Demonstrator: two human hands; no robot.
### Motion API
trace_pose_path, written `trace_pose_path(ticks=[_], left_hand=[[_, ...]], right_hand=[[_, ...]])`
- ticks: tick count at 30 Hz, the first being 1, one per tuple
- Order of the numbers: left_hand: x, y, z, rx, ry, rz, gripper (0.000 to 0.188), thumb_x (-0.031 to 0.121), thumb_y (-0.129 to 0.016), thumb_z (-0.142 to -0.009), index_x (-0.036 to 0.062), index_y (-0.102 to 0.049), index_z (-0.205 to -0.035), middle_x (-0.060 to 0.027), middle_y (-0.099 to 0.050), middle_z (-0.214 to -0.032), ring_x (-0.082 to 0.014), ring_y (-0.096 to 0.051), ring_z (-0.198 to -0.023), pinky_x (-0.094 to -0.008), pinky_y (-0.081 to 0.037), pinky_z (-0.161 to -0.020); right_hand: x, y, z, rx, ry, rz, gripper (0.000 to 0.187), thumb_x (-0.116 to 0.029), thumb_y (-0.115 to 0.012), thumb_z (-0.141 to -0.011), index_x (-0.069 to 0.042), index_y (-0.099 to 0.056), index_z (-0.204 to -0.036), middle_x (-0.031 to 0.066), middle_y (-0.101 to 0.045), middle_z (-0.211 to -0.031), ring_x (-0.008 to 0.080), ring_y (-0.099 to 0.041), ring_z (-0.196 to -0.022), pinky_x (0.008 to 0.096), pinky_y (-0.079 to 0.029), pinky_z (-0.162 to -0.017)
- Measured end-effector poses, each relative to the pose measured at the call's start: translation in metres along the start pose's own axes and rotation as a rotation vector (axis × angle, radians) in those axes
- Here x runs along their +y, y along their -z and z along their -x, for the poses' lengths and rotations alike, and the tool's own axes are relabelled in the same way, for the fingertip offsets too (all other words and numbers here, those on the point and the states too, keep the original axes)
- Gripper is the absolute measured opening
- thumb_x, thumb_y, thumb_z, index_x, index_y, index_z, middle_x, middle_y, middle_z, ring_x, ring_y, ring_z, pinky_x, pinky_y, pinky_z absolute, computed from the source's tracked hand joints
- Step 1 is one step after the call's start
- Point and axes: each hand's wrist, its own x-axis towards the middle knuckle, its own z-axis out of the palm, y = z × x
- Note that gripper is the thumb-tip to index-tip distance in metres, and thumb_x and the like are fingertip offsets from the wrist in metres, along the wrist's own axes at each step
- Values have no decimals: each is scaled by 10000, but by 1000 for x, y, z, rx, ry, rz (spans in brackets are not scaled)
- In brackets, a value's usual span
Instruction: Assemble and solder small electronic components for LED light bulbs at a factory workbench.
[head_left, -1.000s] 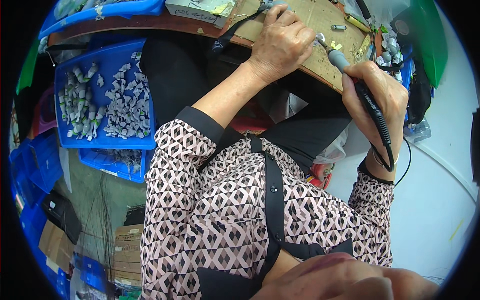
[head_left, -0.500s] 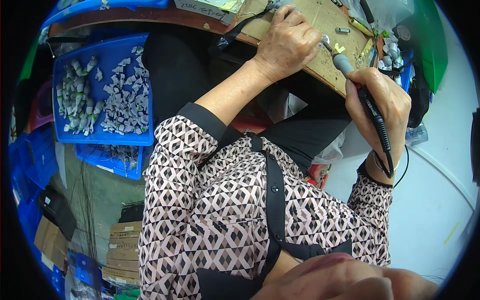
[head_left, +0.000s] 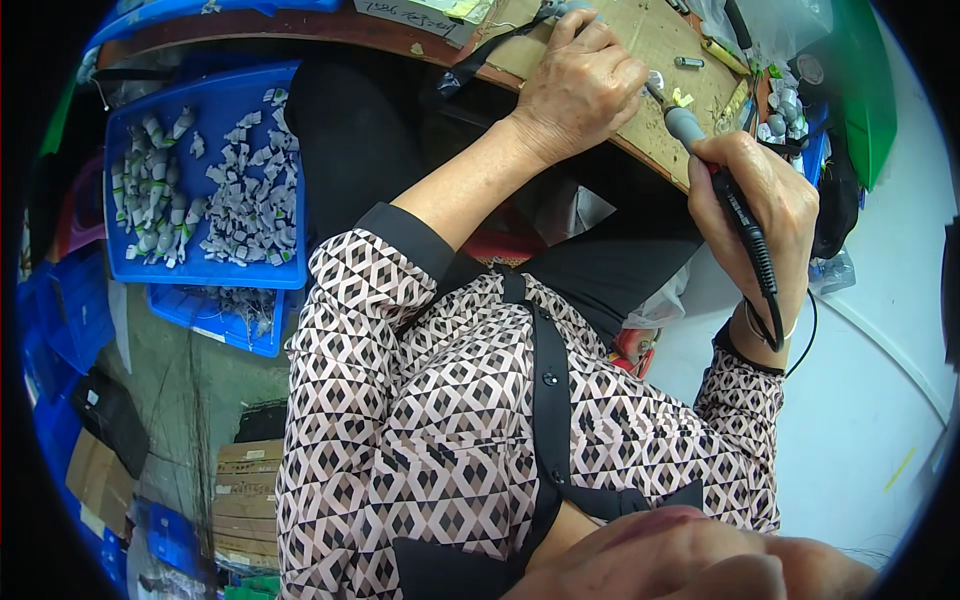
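My right hand [head_left: 757, 190] is wrapped round a soldering iron [head_left: 684, 127] with a grey grip; its black cable runs back past my wrist. The iron points up and left, its tip by a small white piece [head_left: 655, 78] beside my left hand. My left hand [head_left: 583, 85] is closed over the near part of the workbench [head_left: 625, 30], fingers curled; what they hold is mostly hidden behind the knuckles. Just beyond those fingers a grey rounded part [head_left: 572, 8] shows at the upper edge. Scraps of yellow material [head_left: 682, 98] lie right of the iron tip.
On my left stands a blue tray [head_left: 118, 268] with grey-white bulb-like parts and many small white pieces, over another blue tray [head_left: 215, 325]. A small metal cylinder [head_left: 689, 62] lies on the bench. Grey parts [head_left: 785, 105] and a green bin [head_left: 868, 100] are at the right.
My hands have hardly moved; the right hand and soldering iron have shifted very slightly left. Both keep their hold.
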Motion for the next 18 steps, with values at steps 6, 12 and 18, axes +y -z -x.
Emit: trace_pose_path(ticks=[6,12,18], left_hand=[[0,0,0,0,9,7,124,122,-693,-774,71,-591,-822,-106,-592,-777,-279,-587,-902,-444,-395,-1015],[0,-1,1,-6,10,3,122,126,-693,-775,72,-598,-830,-105,-596,-781,-277,-589,-908,-442,-390,-1027],[-1,-2,3,0,9,14,118,128,-694,-779,71,-612,-842,-106,-599,-778,-274,-589,-913,-440,-390,-1029]], right_hand=[[0,-1,0,-1,-12,-4,116,32,-712,-764,-5,-644,-851,106,-636,-713,224,-642,-622,303,-487,-595],[0,0,0,4,-14,4,113,35,-710,-767,0,-645,-852,106,-643,-719,215,-641,-621,295,-490,-597],[0,1,2,4,-30,6,111,38,-708,-768,0,-646,-851,105,-655,-730,207,-642,-628,287,-490,-600]])
